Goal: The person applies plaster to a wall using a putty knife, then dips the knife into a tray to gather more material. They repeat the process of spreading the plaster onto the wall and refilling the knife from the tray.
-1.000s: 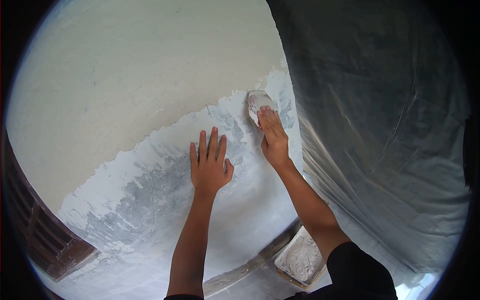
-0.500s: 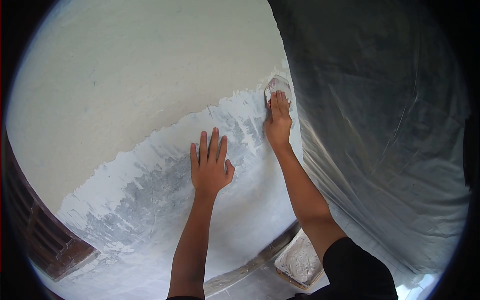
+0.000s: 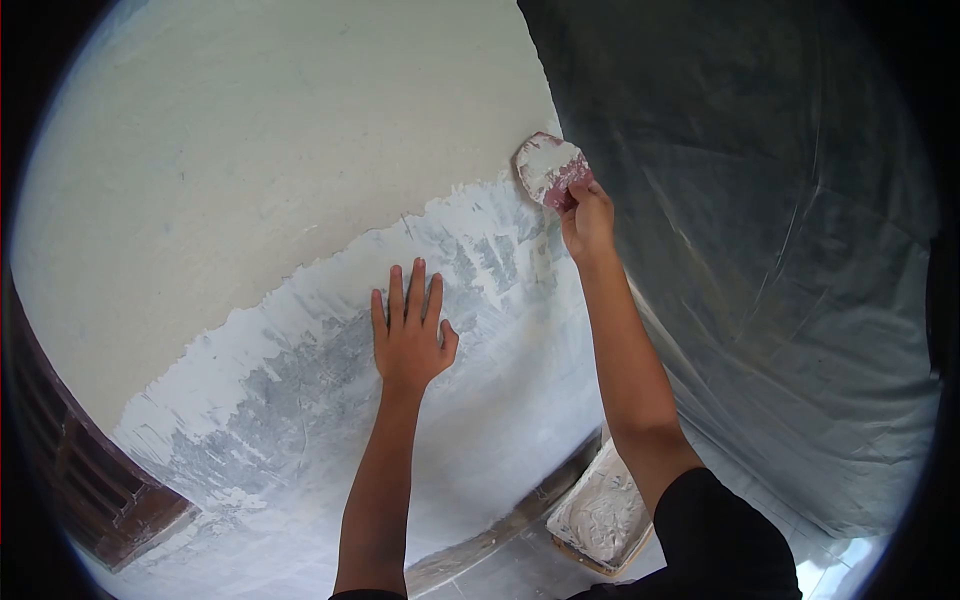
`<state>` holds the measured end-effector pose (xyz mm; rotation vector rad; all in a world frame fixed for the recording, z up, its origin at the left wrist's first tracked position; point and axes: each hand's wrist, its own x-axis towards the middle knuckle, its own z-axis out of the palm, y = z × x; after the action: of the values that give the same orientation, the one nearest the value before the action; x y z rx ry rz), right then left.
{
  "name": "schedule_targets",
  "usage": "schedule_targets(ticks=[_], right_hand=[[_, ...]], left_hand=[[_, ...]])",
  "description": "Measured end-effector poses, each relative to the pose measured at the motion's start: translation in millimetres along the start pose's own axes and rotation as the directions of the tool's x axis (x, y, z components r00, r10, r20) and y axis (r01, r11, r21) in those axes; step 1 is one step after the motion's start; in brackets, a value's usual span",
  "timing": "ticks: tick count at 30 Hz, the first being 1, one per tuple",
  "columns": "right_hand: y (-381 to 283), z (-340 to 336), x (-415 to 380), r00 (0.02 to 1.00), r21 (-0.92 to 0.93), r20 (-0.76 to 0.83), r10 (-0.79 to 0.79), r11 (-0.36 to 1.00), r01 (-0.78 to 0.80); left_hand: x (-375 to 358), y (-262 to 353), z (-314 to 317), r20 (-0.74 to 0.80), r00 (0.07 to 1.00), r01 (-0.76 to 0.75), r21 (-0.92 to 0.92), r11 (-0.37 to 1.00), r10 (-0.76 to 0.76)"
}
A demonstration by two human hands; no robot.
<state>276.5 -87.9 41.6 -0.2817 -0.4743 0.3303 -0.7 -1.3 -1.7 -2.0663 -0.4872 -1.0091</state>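
My right hand (image 3: 588,222) grips a reddish putty scraper (image 3: 553,170) with its fingers bent round the lower end. White putty is smeared thickly over the scraper's visible face. It is at the right edge of the wall (image 3: 330,120), by the upper border of the fresh white coat. Lower and further left, my left hand (image 3: 409,335) rests with its fingers spread on the wall, over the streaky grey and white patch (image 3: 300,385). Nothing is in that hand.
Dark plastic sheeting (image 3: 760,250) hangs to the right of the wall. On the tiled floor below my right arm stands a tray of white putty (image 3: 600,515). A brown wooden frame with slats (image 3: 90,470) borders the wall at lower left.
My right hand has turned over, so the putty-covered face of the scraper now shows. The scraper has shifted slightly up and left. My left hand stays spread in nearly the same place.
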Motion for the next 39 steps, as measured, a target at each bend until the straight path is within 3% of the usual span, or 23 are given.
schedule_targets(ticks=[1,10,14,16,17,18,19,20,22,23,25,30,35,39], right_hand=[[5,-5,12,0.997,0.112,0.058,0.052,0.992,-0.058],[8,-30,17,0.981,0.055,-0.099,0.168,0.985,-0.163],[4,-60,-5,0.991,0.073,-0.029,0.131,0.989,-0.128],[-2,-42,-22,0.966,-0.122,-0.113,-0.231,0.968,0.217],[-9,-30,-30,0.966,-0.122,-0.116,-0.229,0.969,0.215],[-16,-17,-38,0.907,-0.504,0.024,-0.421,0.778,0.374],[-18,-9,-44,0.822,-0.768,0.227,-0.523,0.422,0.481],[-14,-3,-42,0.82,-0.77,0.227,-0.525,0.418,0.482],[-1,8,-32,0.561,-0.667,0.538,-0.629,0.09,0.74],[3,10,-27,0.559,-0.666,0.538,-0.631,0.089,0.741],[11,15,-19,0.394,-0.597,0.69,-0.607,-0.168,0.784],[32,13,-14,0.406,-0.572,0.749,-0.523,-0.203,0.795],[40,10,-20,0.475,-0.59,0.744,-0.471,-0.129,0.797],[33,0,-33,0.45,-0.551,0.785,-0.426,-0.146,0.822]], left_hand=[[1,0,0,0.009,1.0,0.006,0.002,1.0,-0.006],[0,0,1,0.029,0.999,0.016,-0.038,0.999,-0.015],[0,0,2,0.037,0.999,0.023,-0.028,0.999,-0.022],[0,0,1,0.028,0.999,0.016,-0.016,1.0,-0.015],[1,0,1,0.031,0.999,0.014,-0.016,1.0,-0.014],[1,0,1,0.026,1.0,0.013,-0.012,1.0,-0.012],[1,0,1,0.022,1.0,0.011,-0.01,1.0,-0.01],[2,0,1,0.02,1.0,0.009,-0.015,1.0,-0.009],[1,1,0,0.046,0.999,0.021,-0.009,1.0,-0.021],[1,1,-1,0.044,0.999,0.021,-0.009,1.0,-0.02],[1,0,-1,0.038,0.999,0.016,-0.014,1.0,-0.015],[1,1,0,0.024,1.0,0.012,-0.017,1.0,-0.012],[1,1,1,0.013,1.0,0.009,-0.018,1.0,-0.008],[1,0,-2,0.035,0.999,0.015,-0.013,1.0,-0.014]])
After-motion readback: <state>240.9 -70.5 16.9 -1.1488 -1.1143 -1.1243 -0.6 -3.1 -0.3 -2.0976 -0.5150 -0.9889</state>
